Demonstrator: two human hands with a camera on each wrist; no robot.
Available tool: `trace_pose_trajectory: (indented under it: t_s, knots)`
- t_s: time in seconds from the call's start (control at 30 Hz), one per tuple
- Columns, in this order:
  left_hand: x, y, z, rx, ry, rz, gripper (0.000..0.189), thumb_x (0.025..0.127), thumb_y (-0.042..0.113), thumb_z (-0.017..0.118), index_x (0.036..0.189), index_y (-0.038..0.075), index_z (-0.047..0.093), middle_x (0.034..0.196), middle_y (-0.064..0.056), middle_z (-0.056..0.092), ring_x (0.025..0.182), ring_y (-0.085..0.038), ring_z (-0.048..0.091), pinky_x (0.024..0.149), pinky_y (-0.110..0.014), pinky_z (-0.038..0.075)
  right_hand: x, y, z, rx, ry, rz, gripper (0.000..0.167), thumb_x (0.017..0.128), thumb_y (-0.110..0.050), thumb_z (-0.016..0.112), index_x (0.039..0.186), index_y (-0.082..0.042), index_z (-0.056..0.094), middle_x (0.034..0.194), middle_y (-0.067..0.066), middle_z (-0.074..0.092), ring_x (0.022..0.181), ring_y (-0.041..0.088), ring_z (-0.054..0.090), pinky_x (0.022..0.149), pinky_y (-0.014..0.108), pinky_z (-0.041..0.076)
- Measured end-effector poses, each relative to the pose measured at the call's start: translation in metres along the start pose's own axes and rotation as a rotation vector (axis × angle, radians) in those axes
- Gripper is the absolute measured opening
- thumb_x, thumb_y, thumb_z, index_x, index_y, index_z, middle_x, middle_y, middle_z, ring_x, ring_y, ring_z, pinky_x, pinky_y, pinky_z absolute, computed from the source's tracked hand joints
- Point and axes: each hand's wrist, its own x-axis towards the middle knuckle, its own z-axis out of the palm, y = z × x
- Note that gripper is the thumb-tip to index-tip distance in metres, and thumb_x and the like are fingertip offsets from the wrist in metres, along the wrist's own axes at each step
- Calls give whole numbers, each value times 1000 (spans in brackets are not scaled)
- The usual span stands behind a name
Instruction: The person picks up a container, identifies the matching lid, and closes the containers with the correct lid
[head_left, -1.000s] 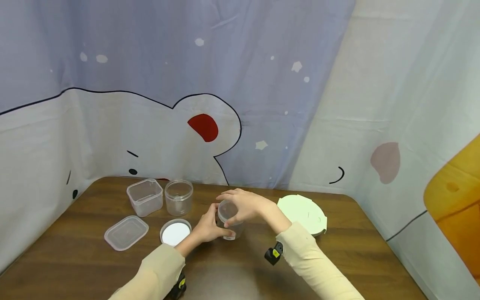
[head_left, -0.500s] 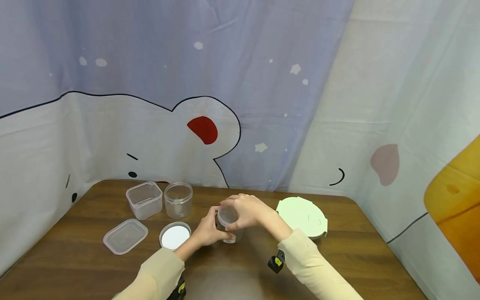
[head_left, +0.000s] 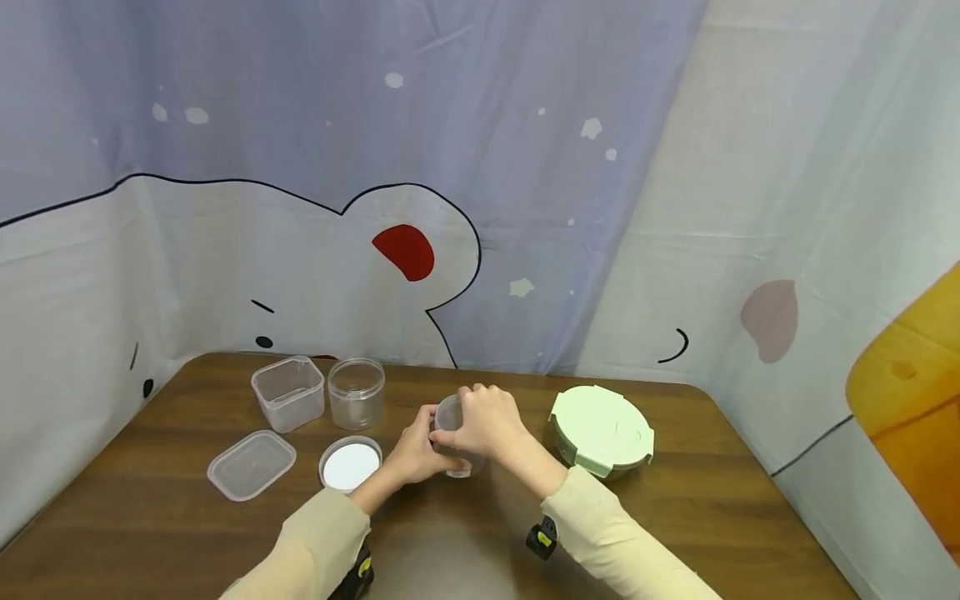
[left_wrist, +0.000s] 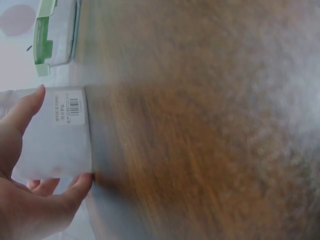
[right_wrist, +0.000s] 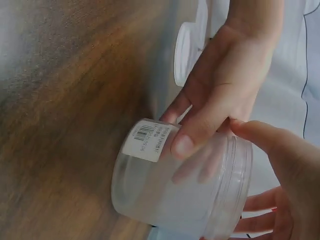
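Observation:
A clear round plastic jar point(right_wrist: 175, 195) with a barcode label point(left_wrist: 70, 107) stands upright on the wooden table, between both hands. My left hand point(head_left: 416, 450) grips its side, thumb near the label and fingers round the other side. From above, my right hand point(head_left: 489, 421) holds the jar's translucent lid point(head_left: 448, 412), its thumb on the near side of the ridged rim and its fingers curled over the far side. In the right wrist view, the right thumb overlaps the edge of the left hand.
Left of the hands are a white-faced round lid point(head_left: 351, 467), a lidless clear jar point(head_left: 357, 404), a rectangular clear container point(head_left: 294, 402) and its flat lid point(head_left: 252, 465). To the right stands a round container with a pale green clip lid point(head_left: 600, 425). A patterned curtain point(head_left: 525, 208) hangs behind the table.
My right hand, spread wide over the jar's top a second ago, has turned and drawn its fingers together round the lid. The left hand keeps its grip in the same place.

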Motion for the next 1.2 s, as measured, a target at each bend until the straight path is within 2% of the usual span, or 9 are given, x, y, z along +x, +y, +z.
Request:
trace_pose_trajectory:
  t_s: [0.1, 0.2, 0.27, 0.37, 0.5, 0.63, 0.77, 0.93, 1.2]
  knots:
    - [2, 0, 0, -16, -7, 6, 85, 65, 14, 88, 133, 0, 38, 129, -20, 57, 111, -33, 61, 91, -45, 51, 3, 3, -6, 23, -58, 36, 70, 67, -76, 66, 88, -10, 66, 77, 4, 66, 64, 19, 59, 50, 27, 43]
    - [3, 0, 1, -19, -12, 4, 86, 65, 15, 89, 133, 0, 38, 128, -18, 58, 111, -33, 61, 93, -46, 50, 6, 12, -15, 124, -160, 22, 73, 66, -75, 68, 102, -11, 68, 90, 3, 69, 77, 21, 64, 61, 32, 49]
    - [4, 0, 1, -18, -19, -1, 86, 65, 15, 89, 132, 0, 38, 125, -17, 59, 109, -31, 62, 91, -45, 50, 9, 21, -22, 193, -246, -37, 74, 68, -68, 72, 119, -15, 65, 111, 4, 68, 98, 24, 64, 77, 37, 52]
    - [5, 0, 1, 5, -24, 2, 86, 65, 16, 88, 132, 0, 37, 122, -18, 59, 104, -30, 63, 85, -41, 50, 13, 34, -31, 262, -372, -171, 79, 71, -50, 79, 138, -20, 51, 141, 1, 52, 128, 25, 49, 100, 42, 46]
    - [7, 2, -1, 28, -20, 10, 85, 65, 17, 88, 131, -1, 37, 123, -19, 57, 104, -29, 62, 79, -36, 49, 19, 46, -33, 301, -457, -332, 81, 73, -29, 82, 144, -18, 43, 152, 1, 39, 139, 24, 38, 110, 41, 38]
    - [7, 3, -3, 38, -14, 4, 86, 66, 17, 88, 132, -2, 37, 122, -19, 57, 105, -29, 62, 80, -37, 50, 23, 50, -28, 327, -481, -425, 79, 74, -20, 77, 144, -14, 43, 152, 4, 39, 138, 25, 38, 110, 43, 37]
    - [4, 3, -3, 47, -2, -3, 85, 66, 16, 88, 131, -3, 37, 118, -18, 58, 102, -28, 60, 78, -34, 49, 23, 48, -22, 328, -481, -444, 73, 75, -19, 75, 142, -16, 46, 149, 2, 43, 135, 21, 42, 108, 39, 39]
    - [0, 4, -4, 50, -2, -18, 84, 65, 16, 88, 129, -2, 38, 111, -16, 57, 92, -24, 56, 70, -27, 42, 20, 39, -21, 264, -429, -428, 69, 74, -25, 77, 138, -19, 51, 143, -1, 51, 124, 19, 53, 98, 35, 47]
    - [-1, 5, -4, 49, 3, -20, 83, 64, 16, 88, 130, 0, 39, 120, -17, 57, 94, -22, 58, 72, -28, 44, 17, 30, -22, 169, -336, -331, 64, 71, -40, 78, 130, -22, 60, 128, -2, 63, 101, 15, 63, 82, 31, 52]
